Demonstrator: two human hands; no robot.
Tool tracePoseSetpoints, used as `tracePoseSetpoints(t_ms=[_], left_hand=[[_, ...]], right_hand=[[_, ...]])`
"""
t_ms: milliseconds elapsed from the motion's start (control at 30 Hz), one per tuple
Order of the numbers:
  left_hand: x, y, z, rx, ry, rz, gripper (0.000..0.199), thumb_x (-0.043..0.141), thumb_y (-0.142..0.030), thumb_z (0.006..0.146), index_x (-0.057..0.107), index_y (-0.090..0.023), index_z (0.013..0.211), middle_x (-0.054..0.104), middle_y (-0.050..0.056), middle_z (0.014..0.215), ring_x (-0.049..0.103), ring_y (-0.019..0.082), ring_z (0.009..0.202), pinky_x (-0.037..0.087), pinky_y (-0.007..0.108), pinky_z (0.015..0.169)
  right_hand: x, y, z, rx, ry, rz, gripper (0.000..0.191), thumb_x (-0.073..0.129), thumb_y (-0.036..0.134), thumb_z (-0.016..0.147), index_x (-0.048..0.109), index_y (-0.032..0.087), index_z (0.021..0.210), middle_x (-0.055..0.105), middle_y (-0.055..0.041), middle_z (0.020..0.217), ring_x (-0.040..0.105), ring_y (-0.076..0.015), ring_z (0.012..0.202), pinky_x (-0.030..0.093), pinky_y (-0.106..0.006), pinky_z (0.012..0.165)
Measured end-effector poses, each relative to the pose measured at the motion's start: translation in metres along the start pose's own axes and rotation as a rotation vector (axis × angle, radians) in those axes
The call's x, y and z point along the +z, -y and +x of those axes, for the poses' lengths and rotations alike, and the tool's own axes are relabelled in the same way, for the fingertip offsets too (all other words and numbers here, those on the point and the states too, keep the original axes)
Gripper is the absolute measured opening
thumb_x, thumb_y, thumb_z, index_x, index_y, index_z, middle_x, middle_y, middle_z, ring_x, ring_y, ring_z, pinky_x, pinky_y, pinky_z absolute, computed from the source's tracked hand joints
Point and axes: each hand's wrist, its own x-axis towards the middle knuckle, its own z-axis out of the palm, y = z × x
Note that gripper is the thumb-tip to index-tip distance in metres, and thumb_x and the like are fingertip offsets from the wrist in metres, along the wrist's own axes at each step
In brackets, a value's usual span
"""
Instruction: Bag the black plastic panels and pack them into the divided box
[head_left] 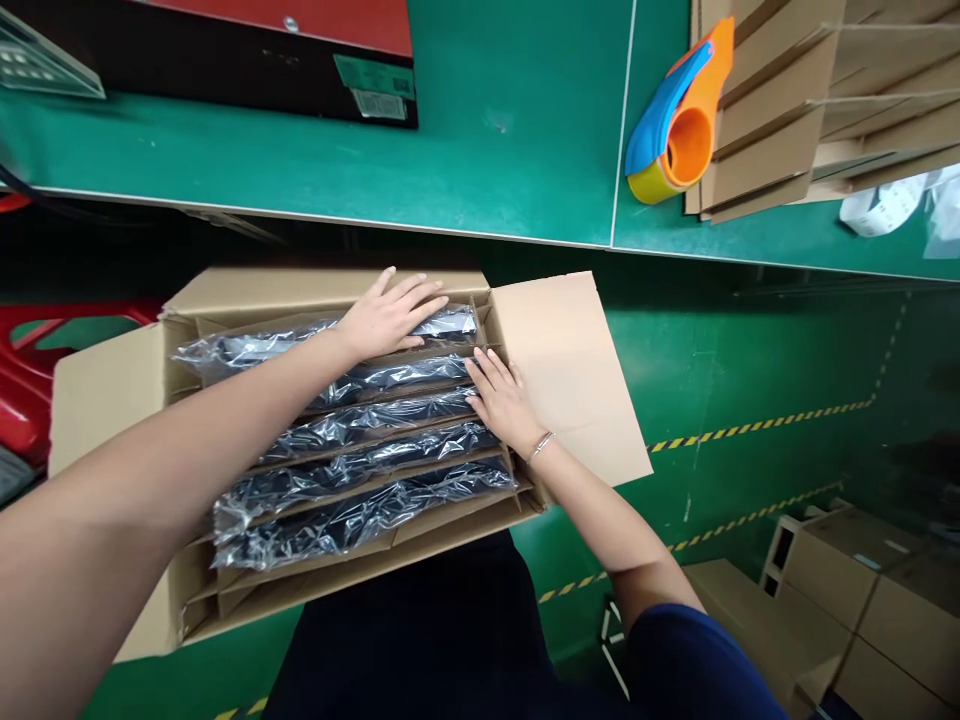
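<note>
Below the bench edge stands an open cardboard box [337, 285] with its side flaps folded out. Cardboard dividers split it into rows, and several dark items in clear plastic bags [375, 510] fill these slots. My left hand [386, 318] lies with fingers spread on the bagged item in the row farthest from me. At the right ends of the rows, my right hand [501, 398] rests with its fingers stretched out over the bags and a divider. Neither hand is wrapped around anything. My left forearm hides part of the box's left side.
On the green bench [517, 150] are a red and black machine [262, 60], an orange and blue tape dispenser [679, 130] and a cardboard divider stack [780, 120]. A red stool [30, 390] is at left. Cardboard boxes [832, 570] stand at lower right.
</note>
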Motion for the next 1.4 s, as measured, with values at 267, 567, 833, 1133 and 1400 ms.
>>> tracePoseSetpoints(t_ms=[267,567,833,1133,1400], left_hand=[[0.008,0.016,0.006,-0.137,0.038,-0.178,0.065,0.044,-0.038,0.093,0.031,-0.019,0.154,0.040,0.013,0.156,0.036,0.030,0.143,0.019,0.052,0.118],[-0.004,0.014,0.005,-0.174,0.035,-0.237,0.077,0.050,-0.046,0.088,0.027,-0.015,0.155,0.036,0.013,0.158,0.032,0.031,0.145,0.010,0.054,0.122],[0.006,-0.070,-0.099,-0.229,0.032,-0.265,0.063,0.032,-0.048,0.097,0.035,-0.020,0.153,0.039,0.008,0.157,0.032,0.028,0.147,0.018,0.053,0.122],[0.014,-0.060,-0.098,-0.238,-0.031,-0.290,0.061,0.031,-0.046,0.098,0.043,-0.015,0.148,0.045,0.013,0.152,0.042,0.030,0.141,0.026,0.054,0.119],[0.003,-0.002,-0.025,-0.188,-0.060,-0.258,0.061,0.038,-0.040,0.096,0.037,-0.018,0.152,0.037,0.011,0.158,0.028,0.028,0.148,0.017,0.052,0.122]], right_hand=[[-0.005,0.002,0.028,0.107,0.041,-0.025,0.060,0.041,0.039,0.101,0.034,0.010,0.152,0.034,-0.0162,0.157,0.028,-0.0270,0.148,0.016,-0.054,0.122],[-0.009,0.002,0.024,0.086,0.040,-0.050,0.062,0.048,0.040,0.098,0.035,0.013,0.152,0.033,-0.0136,0.158,0.028,-0.0296,0.148,0.020,-0.053,0.121],[-0.001,0.015,-0.044,0.062,0.085,-0.064,0.057,0.040,0.042,0.101,0.037,0.017,0.152,0.029,-0.0099,0.160,0.028,-0.0296,0.148,0.026,-0.058,0.118],[0.000,0.018,-0.048,0.081,0.076,-0.011,0.053,0.042,0.036,0.101,0.041,0.016,0.150,0.036,-0.0121,0.157,0.036,-0.0286,0.144,0.027,-0.057,0.118],[-0.020,0.000,0.014,0.062,0.045,-0.014,0.060,0.039,0.043,0.101,0.031,0.018,0.155,0.029,-0.0091,0.161,0.022,-0.0244,0.150,0.021,-0.050,0.122]])
